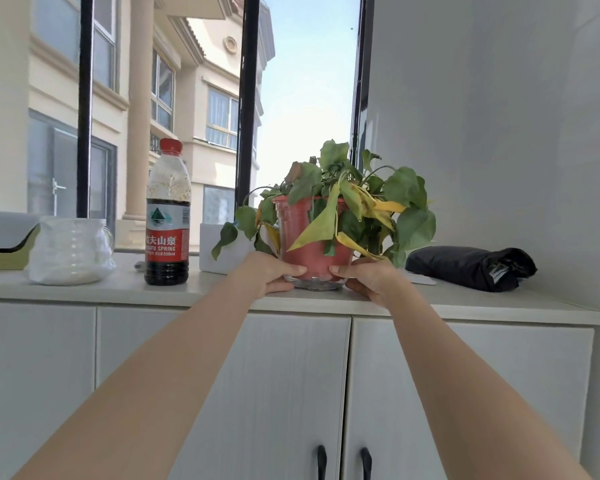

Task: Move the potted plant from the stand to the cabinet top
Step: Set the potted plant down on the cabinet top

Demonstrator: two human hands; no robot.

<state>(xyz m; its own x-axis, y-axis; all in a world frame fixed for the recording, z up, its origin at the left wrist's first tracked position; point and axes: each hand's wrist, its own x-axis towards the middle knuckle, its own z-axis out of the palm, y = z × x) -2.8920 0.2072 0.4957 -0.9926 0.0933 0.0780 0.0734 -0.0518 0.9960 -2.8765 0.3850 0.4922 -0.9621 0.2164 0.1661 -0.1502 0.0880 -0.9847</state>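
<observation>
Both hands' grip on potted plant, bottle left

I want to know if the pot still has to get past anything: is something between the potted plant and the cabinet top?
Nothing visible: the potted plant already sits on the cabinet top, with the left hand and right hand on its base.

Pot base behind fingers
</observation>
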